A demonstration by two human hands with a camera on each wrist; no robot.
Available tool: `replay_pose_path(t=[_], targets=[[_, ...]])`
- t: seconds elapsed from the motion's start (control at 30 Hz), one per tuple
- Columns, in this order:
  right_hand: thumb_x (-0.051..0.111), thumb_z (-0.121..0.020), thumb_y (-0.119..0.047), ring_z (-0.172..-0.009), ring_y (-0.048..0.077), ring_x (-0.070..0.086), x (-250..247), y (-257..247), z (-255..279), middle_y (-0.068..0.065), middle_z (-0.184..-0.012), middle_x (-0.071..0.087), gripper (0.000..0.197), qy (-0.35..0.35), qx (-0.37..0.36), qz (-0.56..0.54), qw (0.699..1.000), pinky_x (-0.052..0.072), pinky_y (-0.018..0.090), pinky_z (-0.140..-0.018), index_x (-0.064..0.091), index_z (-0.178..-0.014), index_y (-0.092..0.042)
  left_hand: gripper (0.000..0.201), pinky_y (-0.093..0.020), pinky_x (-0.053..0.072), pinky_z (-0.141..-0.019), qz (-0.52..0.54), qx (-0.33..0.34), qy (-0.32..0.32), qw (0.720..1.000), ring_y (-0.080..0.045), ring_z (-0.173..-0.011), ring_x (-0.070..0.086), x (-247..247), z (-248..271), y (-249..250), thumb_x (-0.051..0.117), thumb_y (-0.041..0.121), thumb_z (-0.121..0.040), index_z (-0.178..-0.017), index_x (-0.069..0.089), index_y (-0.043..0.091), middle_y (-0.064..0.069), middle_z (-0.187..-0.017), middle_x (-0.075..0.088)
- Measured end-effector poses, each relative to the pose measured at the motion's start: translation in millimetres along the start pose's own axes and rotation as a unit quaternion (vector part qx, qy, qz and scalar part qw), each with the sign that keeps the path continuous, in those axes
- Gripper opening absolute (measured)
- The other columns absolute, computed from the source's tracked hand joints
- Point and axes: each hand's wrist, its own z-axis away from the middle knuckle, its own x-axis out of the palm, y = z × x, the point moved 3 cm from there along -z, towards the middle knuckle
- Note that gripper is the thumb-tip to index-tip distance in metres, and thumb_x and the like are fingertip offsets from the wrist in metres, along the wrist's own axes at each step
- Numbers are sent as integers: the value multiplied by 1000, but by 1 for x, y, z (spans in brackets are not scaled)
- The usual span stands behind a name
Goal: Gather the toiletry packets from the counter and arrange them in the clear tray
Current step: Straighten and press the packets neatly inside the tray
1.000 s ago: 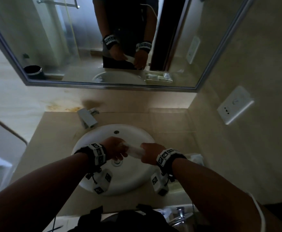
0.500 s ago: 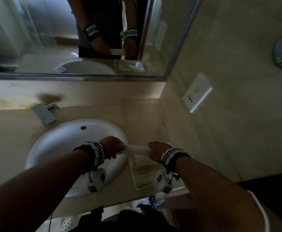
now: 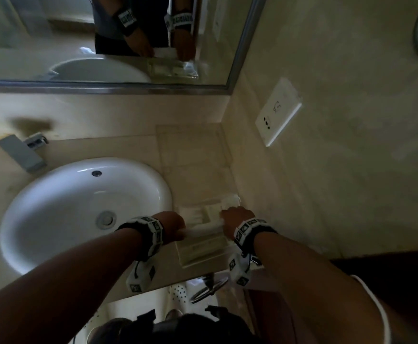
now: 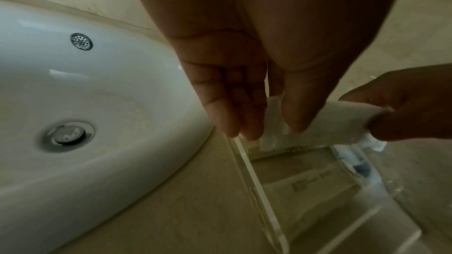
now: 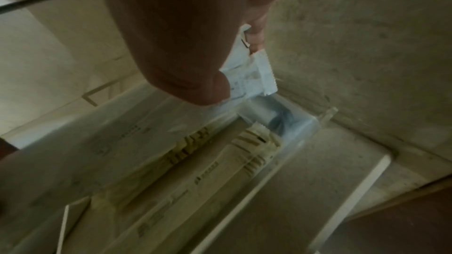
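Printed packets (image 5: pixel 195 161) in clear tray (image 5: pixel 352 196), legible only from right wrist.

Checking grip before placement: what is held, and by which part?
A long white toiletry packet, pinched at its two ends: left hand on one, right hand on the other.

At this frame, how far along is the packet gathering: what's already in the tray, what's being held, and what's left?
Done: several packets already lie in the clear tray beside the sink. In hand: the left hand and right hand each hold an end of one white packet above the tray. Left: lowering it in. No loose packets show on the visible counter.
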Motion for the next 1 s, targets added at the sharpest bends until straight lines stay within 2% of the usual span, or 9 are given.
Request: replay_pose_path(t=[0.07,0.17,0.3,0.4,0.57,0.67,0.77,0.87,1.0], targets=[[52,-91,-26,-105,31,59,7,-1,0,8,-115,62,32,4,4,2,1000,52,41,-87,57,-122,-21,32,-31,44,-84,6,-13,1,1000,-27,-105,62,10,-5,-2,51,33,-94,-106,67,8,-7,-101,64],[51,-90,-27,-108,31,57,17,2,-2,7,-116,60,31,16,12,-6,1000,50,43,-89,56,-120,-24,33,-32,45,-88,20,-28,4,999,-28,-109,61,19,-10,-1,50,31,-94,-109,66,7,-11,-115,65],[53,-91,-26,-114,33,55,22,10,-5,9,-122,57,30,15,27,-35,999,50,43,-94,58,-121,-23,34,-31,46,-92,38,-43,25,998,-28,-114,59,28,-17,1,50,31,-95,-115,64,8,-11,-122,63],[59,-89,-24,-120,34,49,25,13,-6,11,-131,47,38,16,45,-83,995,48,44,-99,54,-127,-23,37,-31,45,-95,47,-61,38,996,-27,-118,57,34,-21,-1,52,33,-95,-121,63,9,-10,-126,61],[64,-85,-27,-125,36,41,30,18,3,11,-141,32,52,69,93,-112,987,47,47,-99,45,-134,-22,42,-29,42,-101,49,-87,69,993,-24,-125,52,39,-23,-6,55,36,-92,-129,56,17,-5,-135,55],[61,-87,-33,-122,35,44,30,22,9,8,-139,32,47,88,120,-121,982,47,46,-97,44,-130,-25,40,-28,45,-95,60,-104,81,989,-24,-119,56,38,-23,-9,59,38,-89,-126,54,23,-4,-131,57],[60,-87,-35,-120,33,46,29,24,12,7,-138,34,44,83,112,-116,983,48,45,-95,47,-129,-25,40,-31,48,-91,62,-110,76,989,-26,-112,60,36,-21,-9,61,40,-87,-122,53,22,-5,-125,59],[62,-87,-36,-123,33,44,34,22,12,8,-141,31,53,71,76,-87,991,48,46,-95,42,-135,-25,41,-31,49,-89,71,-105,60,990,-25,-108,61,39,-21,-6,62,39,-85,-122,52,26,-3,-120,60],[63,-90,-34,-127,38,41,45,18,10,12,-151,22,63,21,85,-54,995,48,50,-97,31,-144,-26,45,-32,50,-90,54,-91,40,994,-24,-109,61,41,-23,1,64,37,-84,-126,50,26,-3,-119,61]])
